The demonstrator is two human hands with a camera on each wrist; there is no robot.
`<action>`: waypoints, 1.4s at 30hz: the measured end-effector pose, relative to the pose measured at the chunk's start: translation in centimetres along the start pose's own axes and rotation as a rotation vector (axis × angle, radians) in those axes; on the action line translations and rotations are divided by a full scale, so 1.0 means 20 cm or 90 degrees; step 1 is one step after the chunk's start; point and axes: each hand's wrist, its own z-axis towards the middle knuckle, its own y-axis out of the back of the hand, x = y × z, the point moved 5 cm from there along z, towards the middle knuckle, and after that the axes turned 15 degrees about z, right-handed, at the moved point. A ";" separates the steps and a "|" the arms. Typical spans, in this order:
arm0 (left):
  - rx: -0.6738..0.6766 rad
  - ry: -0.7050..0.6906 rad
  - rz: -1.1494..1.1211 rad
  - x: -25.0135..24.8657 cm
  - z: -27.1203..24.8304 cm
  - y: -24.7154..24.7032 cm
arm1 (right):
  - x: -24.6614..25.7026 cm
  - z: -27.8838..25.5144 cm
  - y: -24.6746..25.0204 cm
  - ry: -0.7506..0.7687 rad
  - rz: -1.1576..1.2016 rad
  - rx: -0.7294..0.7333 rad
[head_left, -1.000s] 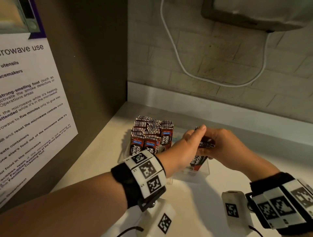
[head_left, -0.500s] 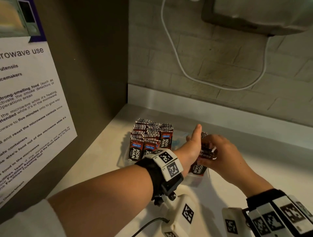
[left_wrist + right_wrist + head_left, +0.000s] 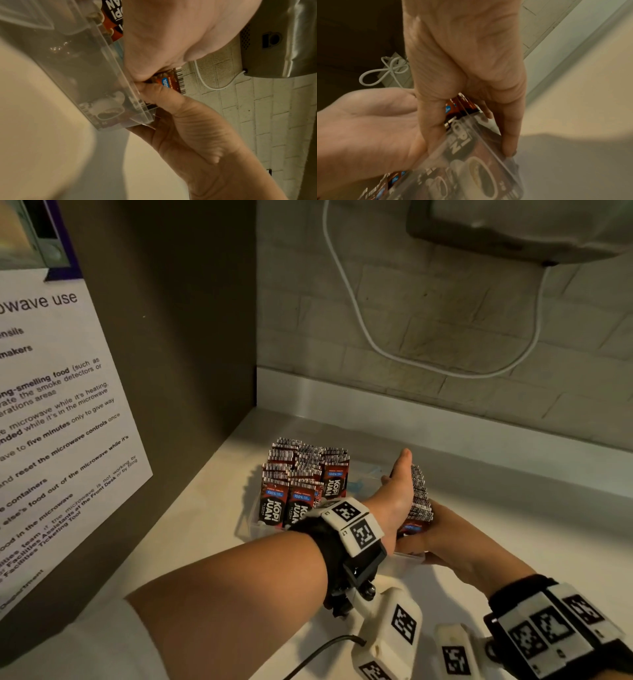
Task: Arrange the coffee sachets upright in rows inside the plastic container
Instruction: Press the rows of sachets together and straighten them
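A clear plastic container (image 3: pixel 247 530) sits on the white counter. Its left part holds rows of upright red-and-black Kopi Juan sachets (image 3: pixel 301 474). In its right part stands a thick bundle of sachets (image 3: pixel 418 494), barcode edges up. My left hand (image 3: pixel 394 491) lies flat along the bundle's left face, thumb stretched forward. My right hand (image 3: pixel 445 529) grips the bundle from the near right side. The right wrist view shows the right hand (image 3: pixel 465 86) with fingers pointing down over the container's corner (image 3: pixel 488 155), the left hand's palm (image 3: pixel 364 121) beside it. Sachet tops (image 3: pixel 173 81) peek between both hands.
A dark cabinet side with a microwave notice (image 3: pixel 51 422) walls off the left. The tiled back wall carries a white cable (image 3: pixel 376 344) and a grey appliance (image 3: pixel 513 227) overhead. White counter (image 3: pixel 531 508) stretches right of the container, with a raised ledge behind.
The bundle has gone down into the container's right part. My left hand went from gripping it to lying flat against its left side, and the right hand dropped lower.
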 end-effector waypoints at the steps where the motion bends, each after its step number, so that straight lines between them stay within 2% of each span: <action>1: -0.008 -0.012 -0.016 -0.01 0.01 0.01 | 0.00 0.01 0.00 -0.001 -0.010 -0.006; 5: -0.021 -0.036 -0.016 -0.08 -0.27 0.03 | -0.01 0.02 0.02 -0.013 -0.036 -0.012; 7: -0.020 -0.035 -0.016 -0.09 -0.32 0.04 | -0.02 0.03 0.03 -0.028 -0.033 -0.013; 14: -0.011 -0.031 -0.021 -0.04 -0.18 0.02 | -0.03 0.05 0.01 -0.018 -0.083 -0.033; 20: -0.021 -0.060 -0.037 -0.07 -0.29 0.04 | -0.04 0.05 0.02 0.013 -0.097 -0.081; 25: -0.039 -0.060 -0.046 -0.05 -0.26 0.02 | -0.04 0.03 0.01 0.022 -0.117 -0.080; 31: 0.009 -0.074 -0.032 -0.08 -0.32 0.02 | -0.04 0.06 0.00 0.012 -0.152 -0.070; 42: -0.021 -0.090 -0.027 -0.08 -0.33 0.02 | -0.03 0.04 -0.02 0.035 -0.166 -0.095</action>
